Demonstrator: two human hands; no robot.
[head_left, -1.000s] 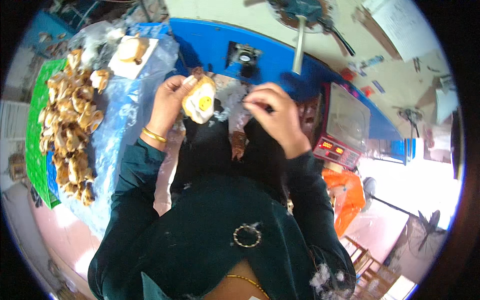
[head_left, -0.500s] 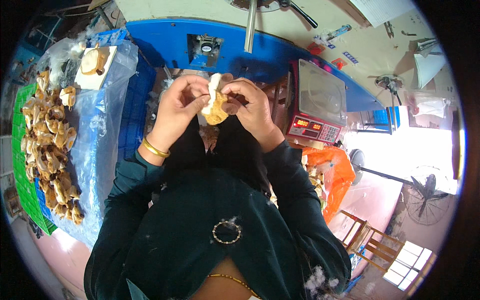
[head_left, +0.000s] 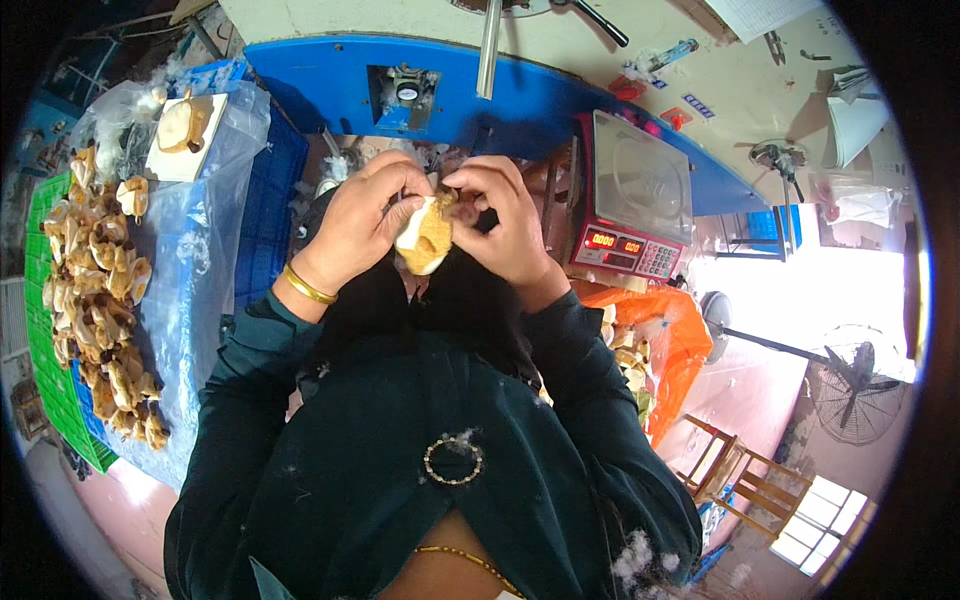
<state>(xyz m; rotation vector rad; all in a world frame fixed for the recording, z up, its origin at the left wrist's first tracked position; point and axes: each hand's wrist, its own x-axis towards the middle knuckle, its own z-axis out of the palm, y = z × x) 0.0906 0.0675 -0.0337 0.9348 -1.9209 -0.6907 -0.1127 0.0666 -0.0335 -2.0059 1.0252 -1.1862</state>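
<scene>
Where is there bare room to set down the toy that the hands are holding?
Both hands, left hand and right hand, hold the toy. The scale has a bare pan. A strip of plastic sheet lies bare between the toy pile and the blue crate. The orange bag is crowded.

Dark green long sleeves; gold bangle (head_left: 306, 286) at left wrist; ring brooch (head_left: 453, 461); gold necklace (head_left: 470, 560).
</scene>
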